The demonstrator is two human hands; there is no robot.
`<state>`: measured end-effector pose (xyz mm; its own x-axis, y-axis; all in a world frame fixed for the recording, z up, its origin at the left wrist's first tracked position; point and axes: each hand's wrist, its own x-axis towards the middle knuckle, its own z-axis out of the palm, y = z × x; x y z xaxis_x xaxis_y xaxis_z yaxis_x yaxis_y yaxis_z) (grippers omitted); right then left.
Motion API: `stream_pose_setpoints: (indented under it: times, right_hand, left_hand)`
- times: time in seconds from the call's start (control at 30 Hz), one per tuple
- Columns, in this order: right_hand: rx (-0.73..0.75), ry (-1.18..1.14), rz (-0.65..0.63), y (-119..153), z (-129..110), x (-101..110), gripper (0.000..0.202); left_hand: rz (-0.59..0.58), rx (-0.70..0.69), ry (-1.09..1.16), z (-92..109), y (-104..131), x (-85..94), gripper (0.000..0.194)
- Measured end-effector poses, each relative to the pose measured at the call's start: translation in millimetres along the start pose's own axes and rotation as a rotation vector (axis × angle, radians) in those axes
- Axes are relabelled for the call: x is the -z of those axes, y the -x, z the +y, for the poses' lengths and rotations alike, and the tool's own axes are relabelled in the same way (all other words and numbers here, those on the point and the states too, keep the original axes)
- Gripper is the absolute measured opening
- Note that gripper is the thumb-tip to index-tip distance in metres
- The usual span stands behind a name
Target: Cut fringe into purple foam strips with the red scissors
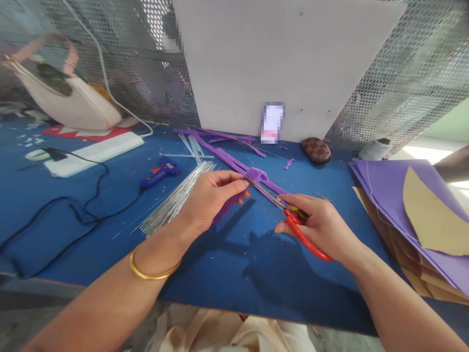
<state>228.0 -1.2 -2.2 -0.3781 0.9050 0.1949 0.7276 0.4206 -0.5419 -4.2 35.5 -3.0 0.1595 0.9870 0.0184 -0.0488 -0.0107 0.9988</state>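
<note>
Blue surface shows between your hands and the near edge of the counter (216,296), with a white panel (249,63) along the far side; a bundle of silvery wires (166,205) lies beside your left hand (214,195), stacked purple sheets (384,183) beyond your right hand (324,220). The pale handbag (86,102) stands far left, contents unclear. Your left fingers pinch a crinkled purple strip (255,174) above the counter; your right fingers grip red-handled scissors (304,239), blades against the strip.

Right hand (320,220) holds red-handled scissors (303,238), apparently touching purple sheet (226,207) in left hand (212,195)
</note>
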Motion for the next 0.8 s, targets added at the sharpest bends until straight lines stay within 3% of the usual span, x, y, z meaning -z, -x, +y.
stream_pose_setpoints:
  times: [0.27,0.8]
  right_hand:
    - [0.029,0.004,-0.010,-1.8,-1.6,3.4,0.031]
    - [-0.040,0.021,0.008,-2.7,-0.3,0.7,0.053]
  left_hand:
    - [-0.026,0.011,0.026,0.4,0.3,2.2,0.015]
    - [-0.024,-0.013,0.008,0.7,0.1,1.3,0.013]
